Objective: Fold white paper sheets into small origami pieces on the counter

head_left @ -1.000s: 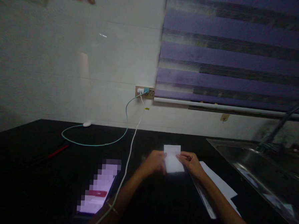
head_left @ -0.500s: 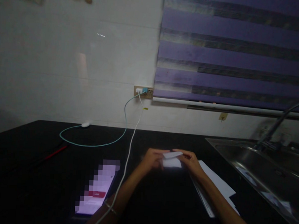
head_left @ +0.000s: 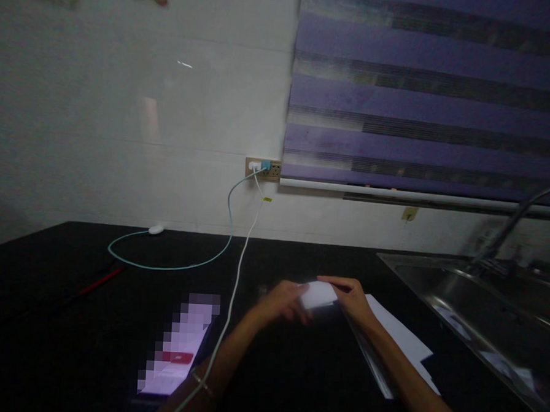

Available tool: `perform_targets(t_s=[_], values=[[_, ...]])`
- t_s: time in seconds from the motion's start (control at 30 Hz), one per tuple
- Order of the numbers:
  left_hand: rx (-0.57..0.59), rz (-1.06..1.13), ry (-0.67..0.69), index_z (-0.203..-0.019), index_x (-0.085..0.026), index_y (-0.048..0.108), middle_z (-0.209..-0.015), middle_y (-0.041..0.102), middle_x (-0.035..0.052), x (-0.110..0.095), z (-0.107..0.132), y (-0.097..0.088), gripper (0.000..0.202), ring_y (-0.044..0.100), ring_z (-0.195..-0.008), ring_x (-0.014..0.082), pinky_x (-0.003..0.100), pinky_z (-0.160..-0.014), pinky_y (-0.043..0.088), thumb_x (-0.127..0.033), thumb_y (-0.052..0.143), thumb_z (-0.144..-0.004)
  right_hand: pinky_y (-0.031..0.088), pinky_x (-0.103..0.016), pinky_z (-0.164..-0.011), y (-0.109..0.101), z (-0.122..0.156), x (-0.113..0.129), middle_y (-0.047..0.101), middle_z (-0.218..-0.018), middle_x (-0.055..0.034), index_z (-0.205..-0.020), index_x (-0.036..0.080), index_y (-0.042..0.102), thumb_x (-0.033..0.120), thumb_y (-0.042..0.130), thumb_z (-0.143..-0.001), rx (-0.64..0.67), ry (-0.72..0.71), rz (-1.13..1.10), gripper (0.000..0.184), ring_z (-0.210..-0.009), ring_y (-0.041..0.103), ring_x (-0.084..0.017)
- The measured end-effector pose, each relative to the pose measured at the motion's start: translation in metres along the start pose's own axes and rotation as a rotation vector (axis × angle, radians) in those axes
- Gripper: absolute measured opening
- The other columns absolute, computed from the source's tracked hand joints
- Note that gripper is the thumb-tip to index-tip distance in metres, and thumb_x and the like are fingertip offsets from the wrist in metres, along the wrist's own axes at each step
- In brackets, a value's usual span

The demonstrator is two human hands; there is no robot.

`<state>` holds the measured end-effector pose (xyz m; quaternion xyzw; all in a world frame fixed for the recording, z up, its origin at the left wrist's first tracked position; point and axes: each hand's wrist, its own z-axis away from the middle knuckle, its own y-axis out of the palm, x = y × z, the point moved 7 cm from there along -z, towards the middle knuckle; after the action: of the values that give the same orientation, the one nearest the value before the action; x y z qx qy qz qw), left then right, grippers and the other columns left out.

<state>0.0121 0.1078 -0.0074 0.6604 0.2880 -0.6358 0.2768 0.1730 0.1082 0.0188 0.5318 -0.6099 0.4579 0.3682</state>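
A small folded piece of white paper (head_left: 319, 294) is held between my two hands, just above the dark counter. My left hand (head_left: 286, 302) grips its left side, with the fingers slightly blurred. On the right side my right hand (head_left: 349, 294) pinches the paper, its index finger along the top edge. Under and beside my right forearm lie several white sheets of paper (head_left: 400, 335), partly hidden by the arm.
A phone (head_left: 179, 348) with a lit screen leans left of my left forearm. A white cable (head_left: 239, 265) runs from the wall socket (head_left: 270, 169) across that forearm. A teal cable (head_left: 161, 267) loops on the counter (head_left: 272, 255). At right is a steel sink (head_left: 436, 288) with a faucet (head_left: 499, 236).
The paper's raised upper flap now lies flat, so one smooth face shows, slightly tilted. My left hand has shifted a little down, its fingers moving below the paper's edge. My right hand stays nearly still.
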Motion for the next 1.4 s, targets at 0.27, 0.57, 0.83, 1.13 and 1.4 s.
perform_targets(t_s=[0.27, 0.57, 0.83, 1.13, 1.4], values=[[-0.189, -0.115, 0.036, -0.096, -0.009, 0.054, -0.063, 0.065, 0.0075, 0.002, -0.007, -0.009, 0.050, 0.059, -0.045, 0.0130, 0.017, -0.037, 0.034, -0.056, 0.047, -0.085, 0.045, -0.026, -0.060, 0.006, 0.004, 0.006, 0.072, -0.082, -0.0067, -0.093, 0.019, 0.075, 0.029, 0.066, -0.074, 0.030, 0.033, -0.046, 0.023, -0.073, 0.062, -0.019], [-0.228, -0.162, 0.081, -0.087, -0.012, 0.052, -0.057, 0.061, 0.0016, 0.003, -0.009, -0.012, 0.039, 0.055, -0.042, 0.0100, 0.016, -0.038, 0.035, -0.051, 0.048, -0.087, 0.037, -0.023, -0.051, 0.021, 0.007, 0.008, 0.066, -0.068, -0.0037, -0.095, 0.015, 0.071, 0.043, 0.071, -0.071, 0.108, 0.137, -0.048, 0.036, -0.058, 0.055, -0.013], [-0.144, -0.151, 0.091, -0.088, -0.012, 0.056, -0.055, 0.059, 0.0009, -0.012, 0.000, -0.003, 0.050, 0.049, -0.039, 0.0083, 0.017, -0.039, 0.033, -0.060, 0.041, -0.087, 0.038, -0.024, -0.053, 0.021, 0.009, 0.008, 0.069, -0.072, -0.0051, -0.097, 0.013, 0.070, 0.043, 0.071, -0.072, 0.168, 0.116, -0.033, 0.039, -0.058, 0.057, -0.014], [-0.287, -0.398, 0.127, -0.071, -0.015, 0.054, -0.054, 0.049, -0.0028, -0.017, 0.006, -0.008, 0.045, 0.048, -0.045, 0.0101, 0.020, -0.043, 0.031, -0.054, 0.040, -0.088, 0.036, -0.023, -0.053, 0.026, 0.010, 0.011, 0.066, -0.069, -0.0031, -0.088, 0.014, 0.070, 0.042, 0.070, -0.072, 0.180, 0.091, 0.006, 0.032, -0.059, 0.055, -0.014], [-0.257, -0.474, 0.171, -0.068, -0.013, 0.057, -0.057, 0.052, -0.0014, -0.024, 0.010, 0.000, 0.044, 0.043, -0.050, 0.0092, 0.020, -0.045, 0.027, -0.048, 0.041, -0.089, 0.034, -0.023, -0.048, 0.026, 0.009, 0.003, 0.066, -0.064, -0.0028, -0.076, 0.014, 0.072, 0.045, 0.068, -0.075, 0.167, 0.080, 0.089, 0.031, -0.053, 0.052, -0.013]])
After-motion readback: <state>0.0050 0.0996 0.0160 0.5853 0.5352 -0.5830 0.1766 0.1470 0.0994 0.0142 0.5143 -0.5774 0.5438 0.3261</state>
